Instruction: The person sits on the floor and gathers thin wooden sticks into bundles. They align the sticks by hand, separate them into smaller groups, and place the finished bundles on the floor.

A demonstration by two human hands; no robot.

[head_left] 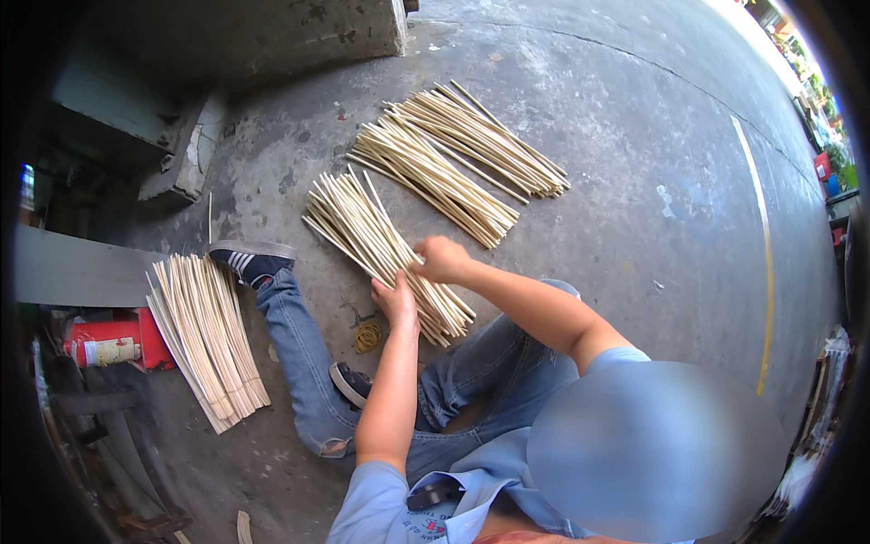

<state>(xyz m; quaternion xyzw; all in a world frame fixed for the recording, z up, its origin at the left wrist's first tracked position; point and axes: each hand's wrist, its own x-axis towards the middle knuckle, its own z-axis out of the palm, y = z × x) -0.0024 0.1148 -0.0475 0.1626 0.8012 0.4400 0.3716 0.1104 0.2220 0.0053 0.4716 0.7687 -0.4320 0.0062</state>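
A loose bundle of thin pale wooden sticks (362,227) lies slantwise on the floor in front of me, its far ends fanned apart. My left hand (396,299) is closed around the bundle's left side, toward the nearer half. On the opposite side, my right hand (442,260) is curled against the sticks, with its fingers pinched together. Whatever those fingers hold is too small to make out. Close to my left wrist, a small heap of yellowish rubber bands (367,338) rests on the floor.
Two more stick bundles, a nearer one (439,186) and a farther one (485,140), lie beyond my hands. Tied sticks (207,340) are at the left, near a red fire extinguisher (104,343). My bent legs (304,363) flank the work, under a concrete block (272,41) farther off.
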